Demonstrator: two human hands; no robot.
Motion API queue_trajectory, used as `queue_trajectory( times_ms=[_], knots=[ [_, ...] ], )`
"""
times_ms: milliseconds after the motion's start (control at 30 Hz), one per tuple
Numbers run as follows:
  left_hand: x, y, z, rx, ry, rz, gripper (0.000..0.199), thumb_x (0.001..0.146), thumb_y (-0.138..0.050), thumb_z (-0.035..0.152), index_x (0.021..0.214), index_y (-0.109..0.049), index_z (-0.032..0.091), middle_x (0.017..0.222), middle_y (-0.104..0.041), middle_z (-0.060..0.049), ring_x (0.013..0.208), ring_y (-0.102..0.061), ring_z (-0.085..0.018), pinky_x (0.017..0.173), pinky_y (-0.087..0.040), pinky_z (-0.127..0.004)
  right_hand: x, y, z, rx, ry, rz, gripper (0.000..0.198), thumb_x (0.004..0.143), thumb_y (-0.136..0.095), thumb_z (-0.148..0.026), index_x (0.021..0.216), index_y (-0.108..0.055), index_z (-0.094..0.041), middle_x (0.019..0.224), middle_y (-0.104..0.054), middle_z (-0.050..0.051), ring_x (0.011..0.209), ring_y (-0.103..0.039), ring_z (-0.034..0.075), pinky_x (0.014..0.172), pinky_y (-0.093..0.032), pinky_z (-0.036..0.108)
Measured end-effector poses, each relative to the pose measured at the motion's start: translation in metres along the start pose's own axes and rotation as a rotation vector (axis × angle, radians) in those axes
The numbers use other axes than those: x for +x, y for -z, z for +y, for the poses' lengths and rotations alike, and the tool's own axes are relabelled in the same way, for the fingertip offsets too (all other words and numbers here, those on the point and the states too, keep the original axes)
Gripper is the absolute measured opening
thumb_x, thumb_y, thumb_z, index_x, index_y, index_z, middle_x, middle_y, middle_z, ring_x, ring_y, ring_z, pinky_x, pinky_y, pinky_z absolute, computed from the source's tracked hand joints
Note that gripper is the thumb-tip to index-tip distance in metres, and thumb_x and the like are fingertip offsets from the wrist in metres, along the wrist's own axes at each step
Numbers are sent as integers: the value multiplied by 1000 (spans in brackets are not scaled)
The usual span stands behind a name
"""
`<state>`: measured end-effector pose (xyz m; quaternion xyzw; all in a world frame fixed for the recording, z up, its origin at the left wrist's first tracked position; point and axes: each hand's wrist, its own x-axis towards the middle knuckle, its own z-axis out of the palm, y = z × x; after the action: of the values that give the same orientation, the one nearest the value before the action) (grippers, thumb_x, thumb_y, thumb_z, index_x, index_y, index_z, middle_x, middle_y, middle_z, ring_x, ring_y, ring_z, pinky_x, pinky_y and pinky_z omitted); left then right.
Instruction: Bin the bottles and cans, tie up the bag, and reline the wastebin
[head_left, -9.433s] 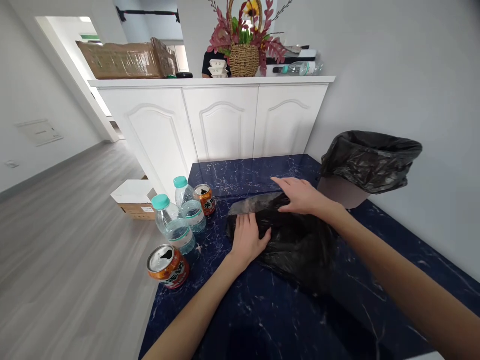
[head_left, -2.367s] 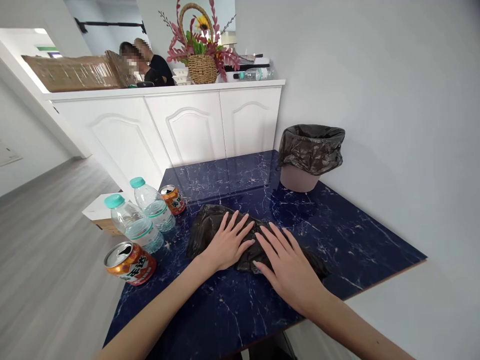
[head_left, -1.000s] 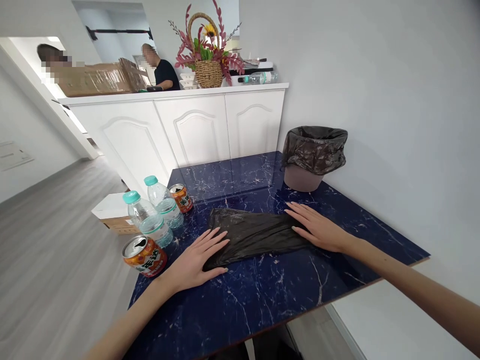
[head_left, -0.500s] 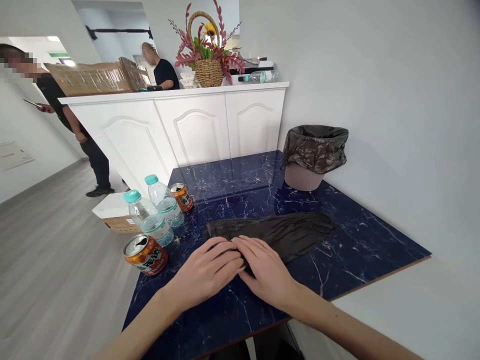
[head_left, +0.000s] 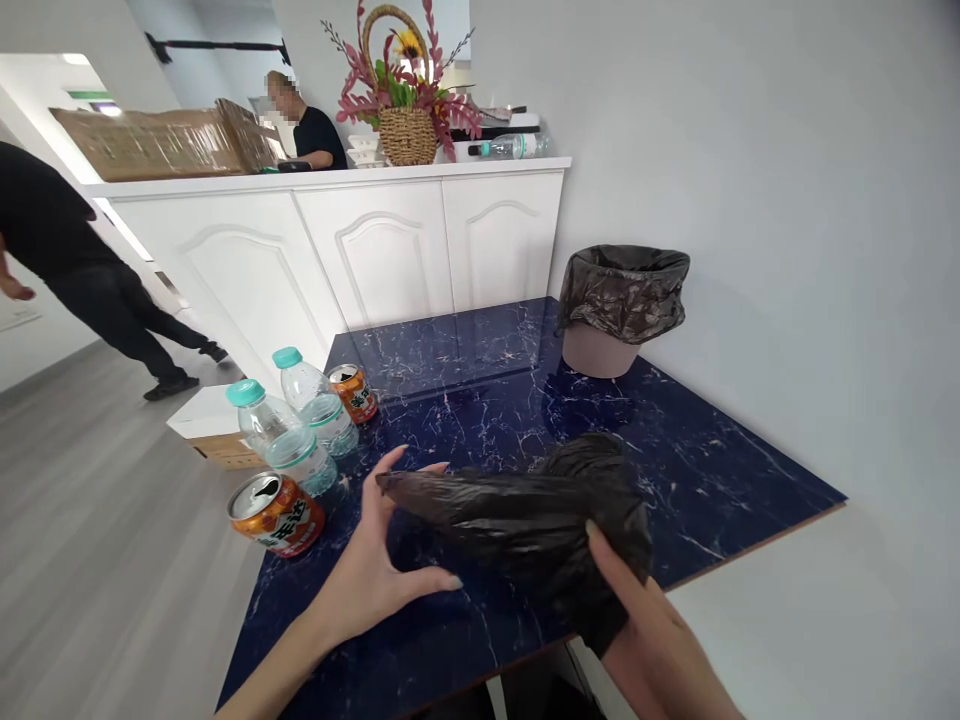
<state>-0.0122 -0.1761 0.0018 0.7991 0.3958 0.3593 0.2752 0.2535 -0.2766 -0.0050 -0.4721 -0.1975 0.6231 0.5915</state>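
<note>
From where I stand, the black plastic bag (head_left: 517,515) lies crosswise between the person's hands, over the near part of the blue tabletop (head_left: 487,360). The right hand (head_left: 649,620) grips its right end: the thumb presses on the front face, and the other fingers are mostly hidden by the film. The left hand (head_left: 367,570) is spread, thumb well apart from the fingers, with the bag's pointed left end at the fingers and passing in front of them. Whether it rests against them, I cannot tell.

The step in hand appears to be handling the gathered film as one strip. Recommended practice:

1. Use the right hand as the anchor. Pinch all layers together; a loose layer is likely to slip out.
2. Close the left thumb against the fingers at the pointed end before applying tension.
3. Draw the strip straight with light, even tension. Thin film will probably stretch if pulled hard.
4. Control the loose lobe beside the right thumb; press it flat to expel air.
5. Guard the left elbow's side: the nearer can (head_left: 277,515) and nearer bottle (head_left: 289,450) stand close to that arm.
</note>
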Motion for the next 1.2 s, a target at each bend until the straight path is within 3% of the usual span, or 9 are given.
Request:
queue_trajectory(
  times_ms=[100,233,400,467,567,667,767,1000,1200],
  knots=[
    [9,-32,10,103,-95,113,105,93,-83,43,171,-13,30,174,-32,-22,158,-43,-37,125,-44,-63,8,0,-20,216,-148,95,75,91,-77,-64,157,-59,-31,154,-66,4,149,-56,32,119,-55,51],
    [29,-70,31,419,-495,261,83,98,-75,19,167,-31,25,181,-20,-15,167,-21,-34,135,-28,-58,42,21,-36,231,-143,203,59,94,-76,-56,146,-69,-28,152,-68,3,145,-61,30,114,-59,45],
    [67,-101,32,616,-669,-247,57,109,-60,42,160,-50,21,176,-37,-10,168,-19,-33,137,-21,-56,95,70,-39,-43,-14,213,62,93,-76,-48,148,-66,-20,149,-70,13,141,-64,34,113,-60,47],
    [81,-110,23,557,-645,-423,61,111,-50,52,164,-46,24,177,-35,-9,168,-20,-34,137,-20,-59,107,82,-46,-292,156,252,74,94,-73,-46,160,-54,-17,155,-64,17,144,-61,38,119,-53,55],
    [92,-119,8,485,-586,-528,62,113,-40,55,168,-39,26,177,-33,-8,168,-17,-35,138,-11,-64,110,87,-58,-781,641,398,81,100,-64,-47,170,-35,-18,170,-45,18,155,-46,40,127,-38,65],
    [94,-127,2,446,-537,-544,64,113,-39,56,168,-40,24,178,-31,-9,168,-15,-36,137,-9,-65,108,78,-54,-1215,975,259,65,109,-50,-45,169,-39,-23,174,-40,13,162,-35,34,131,-33,61],
    [92,-130,3,412,-526,-530,63,112,-44,55,167,-42,25,176,-36,-9,168,-17,-37,138,-12,-64,120,73,-32,-1487,936,82,62,113,-39,-48,170,-37,-23,175,-38,11,165,-28,33,132,-30,63],
    [92,-112,-1,382,-470,-586,66,110,-49,56,169,-39,28,178,-30,-8,167,-18,-37,136,-21,-64,165,102,-5,-1745,799,61,66,113,-30,-55,167,-45,-20,176,-36,11,165,-27,37,133,-25,65],
    [86,-86,-15,312,-537,-580,82,97,-71,62,164,-47,22,169,-47,-12,164,-31,-34,137,-21,-60,115,95,-34,-1621,801,-148,68,113,-41,-55,172,-32,-24,179,-27,9,168,-15,33,133,-27,65]
  ],
)
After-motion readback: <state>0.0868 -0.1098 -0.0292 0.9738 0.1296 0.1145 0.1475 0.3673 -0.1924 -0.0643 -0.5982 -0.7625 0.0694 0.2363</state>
